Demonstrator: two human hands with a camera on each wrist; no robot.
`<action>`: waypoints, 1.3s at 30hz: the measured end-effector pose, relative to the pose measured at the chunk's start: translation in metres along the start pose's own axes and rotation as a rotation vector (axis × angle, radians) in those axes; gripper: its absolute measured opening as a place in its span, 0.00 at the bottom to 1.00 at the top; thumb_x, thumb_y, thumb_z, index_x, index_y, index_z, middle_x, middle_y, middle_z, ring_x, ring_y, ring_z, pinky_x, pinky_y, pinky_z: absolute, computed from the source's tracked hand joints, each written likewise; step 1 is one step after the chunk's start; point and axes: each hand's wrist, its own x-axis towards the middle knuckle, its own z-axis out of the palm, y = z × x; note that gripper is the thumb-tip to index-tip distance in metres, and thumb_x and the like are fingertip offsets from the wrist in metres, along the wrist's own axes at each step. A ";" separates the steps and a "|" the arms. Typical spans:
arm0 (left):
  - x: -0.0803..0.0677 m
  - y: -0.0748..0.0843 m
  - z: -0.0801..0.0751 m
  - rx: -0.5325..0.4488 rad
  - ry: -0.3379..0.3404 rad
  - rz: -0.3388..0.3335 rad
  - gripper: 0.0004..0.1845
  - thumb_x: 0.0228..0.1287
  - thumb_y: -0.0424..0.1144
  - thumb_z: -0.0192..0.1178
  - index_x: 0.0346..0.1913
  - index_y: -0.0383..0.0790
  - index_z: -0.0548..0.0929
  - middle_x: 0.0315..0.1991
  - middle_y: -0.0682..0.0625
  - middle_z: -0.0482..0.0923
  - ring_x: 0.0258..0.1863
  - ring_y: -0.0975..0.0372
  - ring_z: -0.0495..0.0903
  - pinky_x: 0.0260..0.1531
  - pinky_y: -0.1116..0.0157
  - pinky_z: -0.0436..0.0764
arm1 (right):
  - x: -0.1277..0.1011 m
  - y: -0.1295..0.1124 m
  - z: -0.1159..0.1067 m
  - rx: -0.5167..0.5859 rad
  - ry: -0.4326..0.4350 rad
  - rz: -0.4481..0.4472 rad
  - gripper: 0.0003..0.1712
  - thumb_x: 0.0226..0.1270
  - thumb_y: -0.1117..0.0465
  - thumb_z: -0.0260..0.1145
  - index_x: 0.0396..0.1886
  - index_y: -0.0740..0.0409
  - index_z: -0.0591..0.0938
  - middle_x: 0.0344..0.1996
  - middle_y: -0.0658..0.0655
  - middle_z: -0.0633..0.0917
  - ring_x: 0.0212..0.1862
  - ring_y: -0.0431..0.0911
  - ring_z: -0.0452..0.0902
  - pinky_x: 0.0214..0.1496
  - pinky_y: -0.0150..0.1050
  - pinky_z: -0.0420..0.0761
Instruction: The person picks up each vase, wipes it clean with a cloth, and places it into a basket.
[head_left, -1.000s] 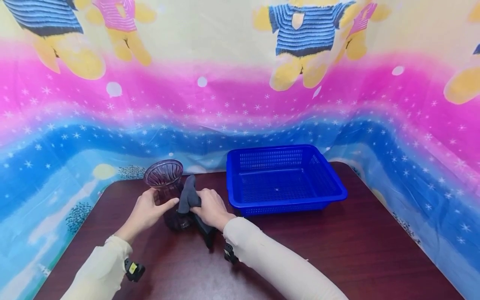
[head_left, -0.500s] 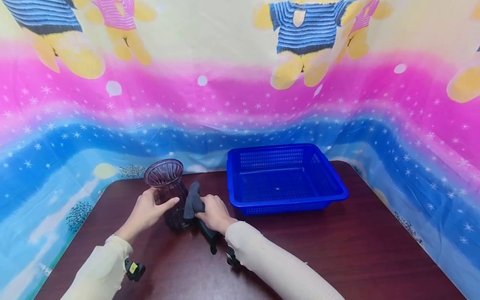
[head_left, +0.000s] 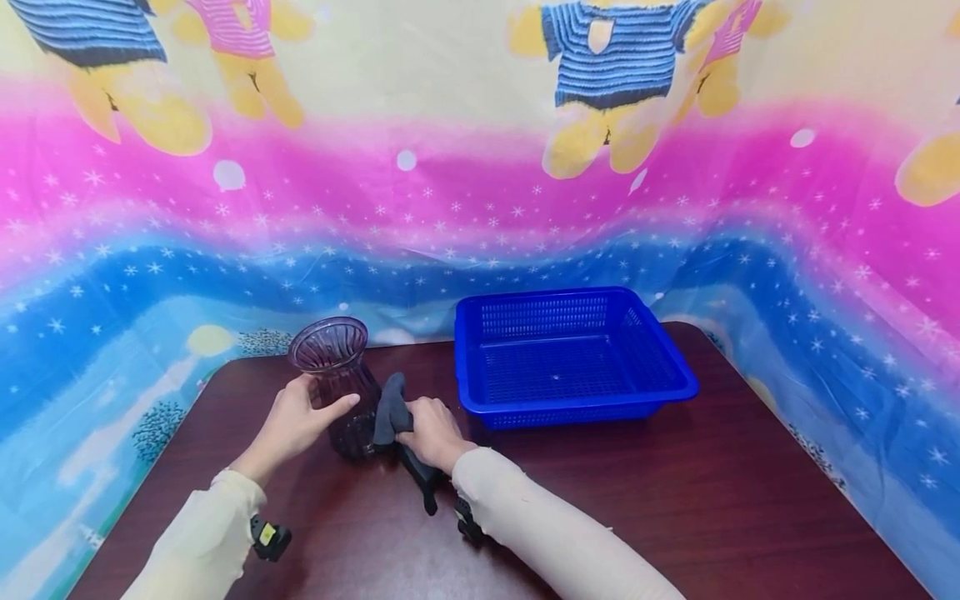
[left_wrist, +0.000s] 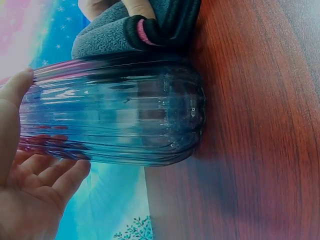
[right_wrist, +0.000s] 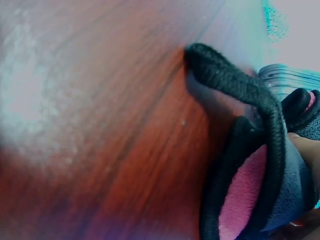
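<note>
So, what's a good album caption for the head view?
Left hand holding a purple vase, right hand gripping a gray cloth, near a blue basket.

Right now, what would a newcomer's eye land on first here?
Probably the pink-and-blue backdrop, rising behind the table. Next, the bright blue basket, toward the back of the table. Then the purplish ribbed vase, held by the left hand, with a grey cloth in the right hand beside it.
</note>
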 end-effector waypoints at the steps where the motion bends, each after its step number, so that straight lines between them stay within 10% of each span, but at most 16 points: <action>1: 0.000 0.000 0.000 0.000 0.001 0.001 0.34 0.66 0.54 0.66 0.61 0.28 0.76 0.55 0.29 0.82 0.55 0.41 0.83 0.53 0.44 0.82 | 0.000 0.001 0.001 0.001 -0.003 0.000 0.12 0.56 0.56 0.79 0.40 0.49 0.89 0.33 0.51 0.91 0.36 0.46 0.83 0.35 0.35 0.79; 39: -0.001 0.000 -0.002 -0.001 -0.011 -0.012 0.35 0.65 0.56 0.66 0.61 0.29 0.76 0.56 0.29 0.82 0.55 0.42 0.83 0.53 0.44 0.81 | 0.005 -0.012 -0.019 0.062 -0.003 -0.029 0.10 0.59 0.56 0.77 0.40 0.50 0.89 0.30 0.49 0.89 0.32 0.41 0.79 0.33 0.32 0.75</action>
